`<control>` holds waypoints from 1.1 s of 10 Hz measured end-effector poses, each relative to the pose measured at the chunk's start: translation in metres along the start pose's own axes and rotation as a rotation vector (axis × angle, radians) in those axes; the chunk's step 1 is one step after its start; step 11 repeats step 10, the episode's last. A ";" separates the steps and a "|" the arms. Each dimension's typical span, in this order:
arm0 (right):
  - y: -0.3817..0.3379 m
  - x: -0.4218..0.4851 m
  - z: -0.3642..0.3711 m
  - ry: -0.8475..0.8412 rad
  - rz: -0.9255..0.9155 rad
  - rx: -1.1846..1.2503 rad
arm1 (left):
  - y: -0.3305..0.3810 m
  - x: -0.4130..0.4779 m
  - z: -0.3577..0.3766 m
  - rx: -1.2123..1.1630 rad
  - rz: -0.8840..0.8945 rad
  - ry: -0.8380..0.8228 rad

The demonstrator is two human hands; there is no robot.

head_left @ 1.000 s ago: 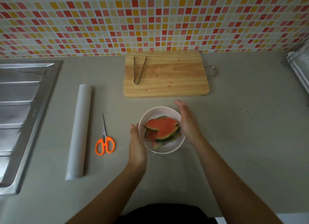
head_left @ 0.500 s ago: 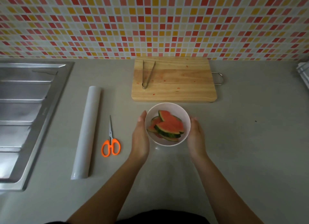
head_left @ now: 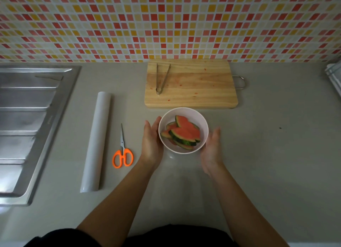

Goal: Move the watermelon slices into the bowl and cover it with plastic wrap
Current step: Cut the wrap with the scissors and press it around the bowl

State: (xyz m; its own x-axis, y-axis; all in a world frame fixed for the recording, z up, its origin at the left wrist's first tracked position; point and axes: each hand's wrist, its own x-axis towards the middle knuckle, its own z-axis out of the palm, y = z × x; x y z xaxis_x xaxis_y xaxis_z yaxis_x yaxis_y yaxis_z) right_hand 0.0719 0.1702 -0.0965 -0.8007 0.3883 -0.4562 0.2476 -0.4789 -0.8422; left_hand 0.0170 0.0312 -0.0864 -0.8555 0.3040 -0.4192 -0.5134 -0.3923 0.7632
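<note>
So the slices [head_left: 184,133] are all in the bowl [head_left: 198,117], which sits on the counter [head_left: 276,154] just in front of the board [head_left: 203,91]. The board only has the tongs [head_left: 161,78] and some juice spots on it, so I'd say the moving part is done. Can't make out any film over the bowl, though there's a faint sheen on the counter in front of it that might be a cut sheet, hard to tell.

Left hand [head_left: 152,141] is flat and open, palm against the bowl's left side, more cupping than gripping. Right hand [head_left: 212,147] is open too, just beside the right wall; can't tell if it's actually touching. Neither one has hold of anything.

Handling-wise: the bowl looks light and rigid with smooth walls, so two palms low on opposite sides seems the safest way to shift it. The slices are wet and loosely stacked, so they'd probably slide if it tips. The wrap is the fiddly bit I reckon, thin, floppy and clingy, sticks to itself if you let it fold. I'd hold it by the edges, keep it taut, then press it down around the rim. The roll [head_left: 96,141] and scissors [head_left: 122,150] are lying to the left, next to the sink [head_left: 27,117]
</note>
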 end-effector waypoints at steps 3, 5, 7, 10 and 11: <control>-0.004 0.001 -0.062 -0.325 -0.204 -0.636 | 0.007 -0.020 -0.014 0.593 0.142 0.303; -0.002 0.004 -0.043 -0.234 -0.377 -0.697 | 0.017 -0.008 -0.002 0.592 0.138 0.301; -0.005 0.005 -0.042 -0.212 -0.364 -0.757 | 0.019 0.001 -0.008 0.708 0.134 0.258; -0.058 -0.020 -0.048 -0.127 -0.365 -0.984 | 0.071 -0.023 0.023 0.831 0.366 0.279; -0.058 -0.020 -0.048 -0.127 -0.365 -0.984 | 0.071 -0.023 0.023 0.831 0.366 0.279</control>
